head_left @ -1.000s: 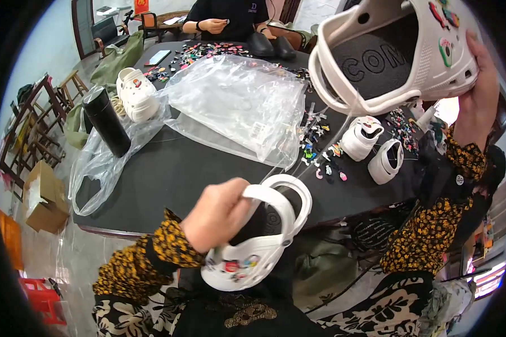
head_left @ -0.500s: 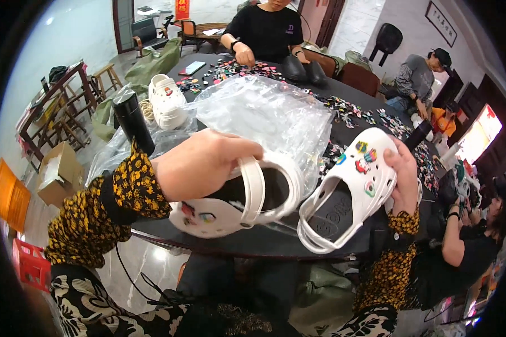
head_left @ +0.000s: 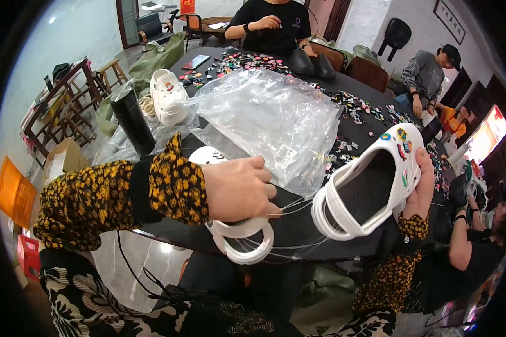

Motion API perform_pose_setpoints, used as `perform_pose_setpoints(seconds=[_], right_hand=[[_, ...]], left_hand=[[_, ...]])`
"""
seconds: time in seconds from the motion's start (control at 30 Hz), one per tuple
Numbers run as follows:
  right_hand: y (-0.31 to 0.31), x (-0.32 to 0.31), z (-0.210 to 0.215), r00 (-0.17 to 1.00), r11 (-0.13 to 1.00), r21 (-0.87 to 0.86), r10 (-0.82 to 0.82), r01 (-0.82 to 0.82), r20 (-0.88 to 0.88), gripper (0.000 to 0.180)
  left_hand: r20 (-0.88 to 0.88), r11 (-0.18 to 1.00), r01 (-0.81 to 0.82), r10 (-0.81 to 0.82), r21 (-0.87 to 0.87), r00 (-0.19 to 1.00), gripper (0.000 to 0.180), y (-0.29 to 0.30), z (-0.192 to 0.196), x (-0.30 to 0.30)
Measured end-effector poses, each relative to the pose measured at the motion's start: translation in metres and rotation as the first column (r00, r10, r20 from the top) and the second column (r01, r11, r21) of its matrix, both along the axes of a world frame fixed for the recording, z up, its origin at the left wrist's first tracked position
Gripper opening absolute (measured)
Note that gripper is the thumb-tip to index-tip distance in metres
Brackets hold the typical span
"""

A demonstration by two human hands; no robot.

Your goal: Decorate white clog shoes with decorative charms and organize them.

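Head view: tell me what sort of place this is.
Probably a small shoe workshop: colourful charms lie strewn over a black table, the right hand holds a white clog, and another person is across the table.

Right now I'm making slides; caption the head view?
Left hand and right hand each hold a white clog near a clear bag.

Between the heel straps of the left-hand white perforated clog (head_left: 230, 228) and the right-hand white charm-studded clog (head_left: 371, 180), a hand's way is crossed by thin clear strands (head_left: 296, 205). Beyond, a crumpled transparent plastic bag (head_left: 264, 123) lies low — passable overhead — while an upright black cylindrical bottle (head_left: 132, 121) blocks its left.
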State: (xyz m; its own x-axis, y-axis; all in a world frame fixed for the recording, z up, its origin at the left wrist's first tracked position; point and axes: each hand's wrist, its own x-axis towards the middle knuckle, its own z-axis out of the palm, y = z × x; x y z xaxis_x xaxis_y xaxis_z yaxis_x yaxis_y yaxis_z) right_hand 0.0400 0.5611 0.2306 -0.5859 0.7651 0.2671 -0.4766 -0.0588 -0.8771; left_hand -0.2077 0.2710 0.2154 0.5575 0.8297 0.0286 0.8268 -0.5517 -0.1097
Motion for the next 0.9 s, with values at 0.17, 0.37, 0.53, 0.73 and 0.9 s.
perform_pose_setpoints(seconds=[0.17, 0.37, 0.53, 0.73, 0.9], right_hand=[[0.006, 0.000, -0.013, 0.999, 0.998, 0.044, -0.035, 0.033, 0.039, 0.040], [0.005, -0.018, -0.042, 0.952, 0.979, -0.022, 0.203, -0.203, 0.228, 0.045], [-0.024, -0.060, -0.060, 0.890, 0.958, -0.037, 0.278, -0.284, 0.362, 0.041], [-0.028, -0.093, -0.083, 0.878, 0.955, -0.019, 0.279, -0.296, 0.389, 0.042], [-0.022, -0.101, -0.109, 0.836, 0.963, 0.109, 0.154, -0.246, 0.527, 0.042]], left_hand=[[0.138, 0.972, -0.200, 0.183, 0.126, 0.973, 0.031, -0.014, 0.023, 0.005], [0.968, 0.981, 0.092, 0.151, -0.172, 0.199, 0.020, -0.056, 0.077, 0.014], [0.996, 0.773, 0.633, -0.079, 0.043, 0.030, 0.038, -0.054, 0.069, 0.026], [0.997, 0.870, 0.489, -0.079, 0.059, 0.020, 0.036, -0.083, 0.053, 0.021], [0.995, 0.932, 0.352, -0.097, 0.086, 0.014, 0.034, -0.112, 0.043, 0.015]])
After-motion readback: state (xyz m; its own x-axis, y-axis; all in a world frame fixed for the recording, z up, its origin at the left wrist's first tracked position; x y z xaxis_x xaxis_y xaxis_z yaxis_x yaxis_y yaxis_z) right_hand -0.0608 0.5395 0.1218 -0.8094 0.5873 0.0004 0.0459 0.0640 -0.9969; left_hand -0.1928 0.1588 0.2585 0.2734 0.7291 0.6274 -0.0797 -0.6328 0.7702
